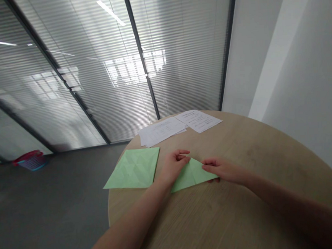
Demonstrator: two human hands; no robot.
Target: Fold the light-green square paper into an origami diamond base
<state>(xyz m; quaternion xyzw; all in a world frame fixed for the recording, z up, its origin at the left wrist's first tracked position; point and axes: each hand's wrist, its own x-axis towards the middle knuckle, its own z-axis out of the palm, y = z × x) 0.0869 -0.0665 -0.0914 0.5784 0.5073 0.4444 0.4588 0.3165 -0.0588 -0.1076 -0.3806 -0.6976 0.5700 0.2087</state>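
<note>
A light green sheet of paper (pixel 191 175), folded into a triangle with a crease down its middle, is between my two hands over the table. My left hand (pixel 177 162) pinches its upper left edge near the top, thumb against the paper. At the right corner, my right hand (pixel 215 167) grips the paper with thumb on top and some fingers underneath. To the left of my left forearm lies a second green sheet (pixel 135 168), spread flat with creases across it and reaching past the table's left edge.
The round wooden table (pixel 260 147) fills the front and right. Printed white sheets (pixel 166 130) overlap at its far side, with another printed page (pixel 198 120) beside them. A red and blue basket (pixel 32 160) stands on the floor at left. Glass panels with blinds (pixel 117 86) rise behind.
</note>
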